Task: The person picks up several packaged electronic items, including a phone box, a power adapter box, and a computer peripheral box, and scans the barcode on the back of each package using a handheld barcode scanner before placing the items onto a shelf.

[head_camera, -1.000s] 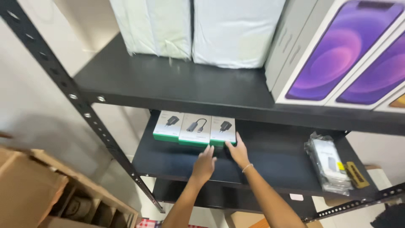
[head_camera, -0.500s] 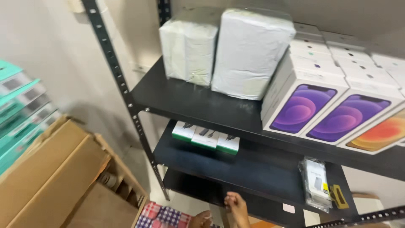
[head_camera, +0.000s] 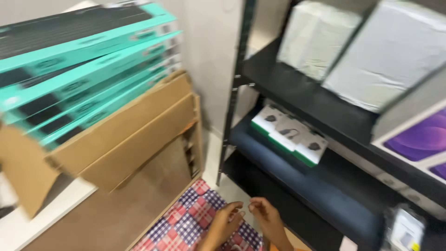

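- Reaching low, the left hand [head_camera: 226, 224] and the right hand [head_camera: 267, 222] meet just above a checked bag [head_camera: 193, 222] in red, blue and white.
- Fingertips of both hands come close together, as if pinching something tiny. The picture is blurry, so I cannot tell if they hold the edge of the bag, and neither hand is clearly shut on anything.
- My guess is that both hands are busy with the top of the bag. To do that well, hold each side firmly and pull evenly, so the thin cloth does not rip.
- What is inside the bag cannot be seen.
- Beside the bag, on the left, leans a big brown cardboard box [head_camera: 121, 139]. Long teal and black boxes [head_camera: 79, 65] rest in it, stacked flat.
- On the right stands a black metal shelf [head_camera: 320, 104].
- Three small white and green boxes [head_camera: 289, 135] sit side by side, touching, on its middle board.
- Higher up sit pale wrapped parcels [head_camera: 371, 60] and a white box with a purple picture [head_camera: 420, 135].
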